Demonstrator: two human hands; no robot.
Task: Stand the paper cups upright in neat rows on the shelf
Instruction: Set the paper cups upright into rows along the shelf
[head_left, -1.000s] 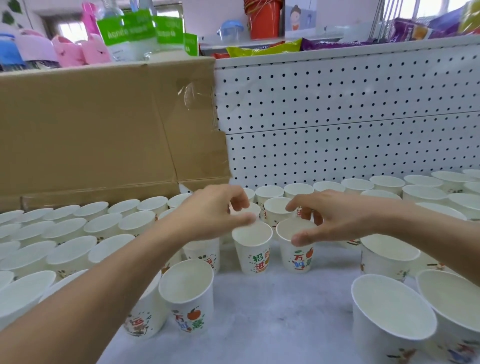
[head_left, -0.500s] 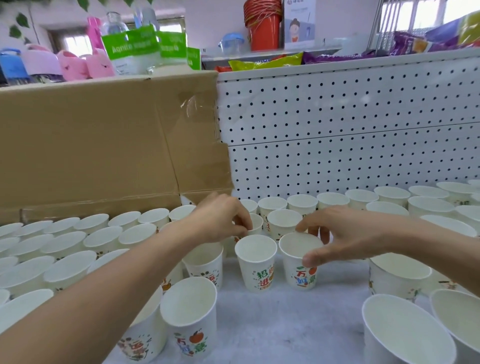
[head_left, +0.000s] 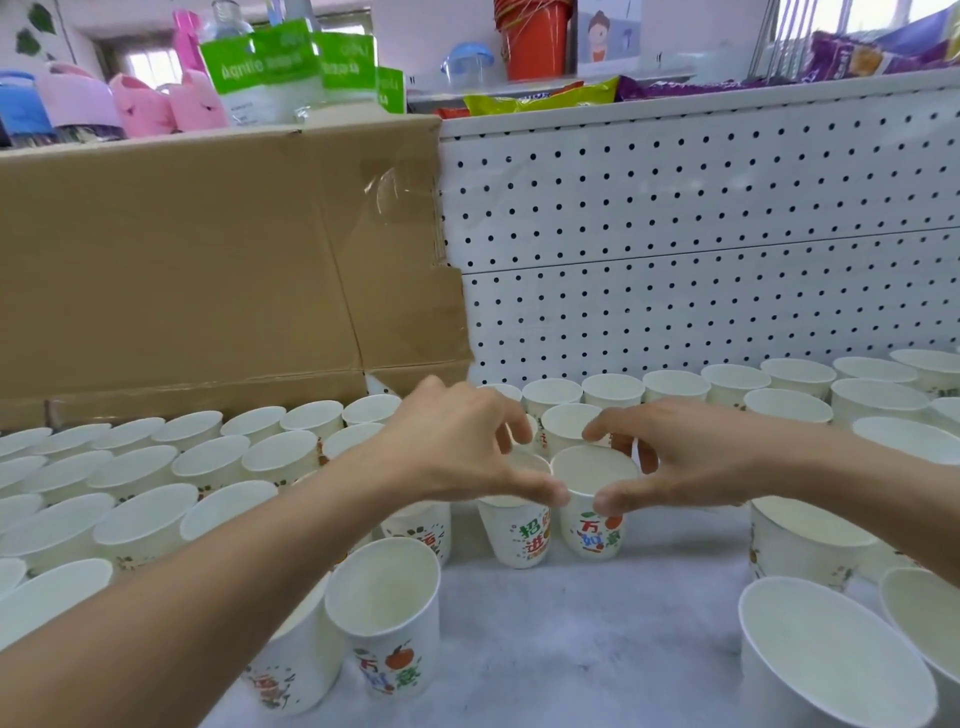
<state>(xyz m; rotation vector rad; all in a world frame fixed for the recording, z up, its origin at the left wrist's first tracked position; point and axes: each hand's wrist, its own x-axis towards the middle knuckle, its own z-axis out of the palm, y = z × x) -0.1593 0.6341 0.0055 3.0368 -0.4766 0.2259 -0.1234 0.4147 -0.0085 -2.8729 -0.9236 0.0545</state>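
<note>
At the far left a cardboard box (head_left: 208, 270) stands against the back of the shelf (head_left: 597, 649), and in front of it a block of paper cups (head_left: 156, 467) stands upright in close rows, mouths up. Nearer, a printed cup (head_left: 387, 618) stands a little apart from that block, at the near left.

In the middle, the left hand (head_left: 457, 452) reaches over the first cup (head_left: 517, 535). Its thumb lies on the near rim and its curled fingers on the far rim, so it grips the cup from above. This cup stands upright on the bare shelf, touching or just beside the second cup (head_left: 592, 525), which is also upright. The right hand (head_left: 696, 457) holds the second cup the same way, thumb on the near rim and bent fingers over the far edge.

Behind them a back row of cups (head_left: 675, 384) runs to the right along the white pegboard (head_left: 675, 260). More cups stand at the right, among them a near cup (head_left: 831, 654) at the front edge.

These cups look very light and thin-walled. They would likely tip at a nudge and dent under a hard squeeze. The rolled rim seems the stiffest part, so a gentle hold across it, as both hands have now, looks the safest. Lifting clear rather than sliding should keep the neighbours standing.
</note>
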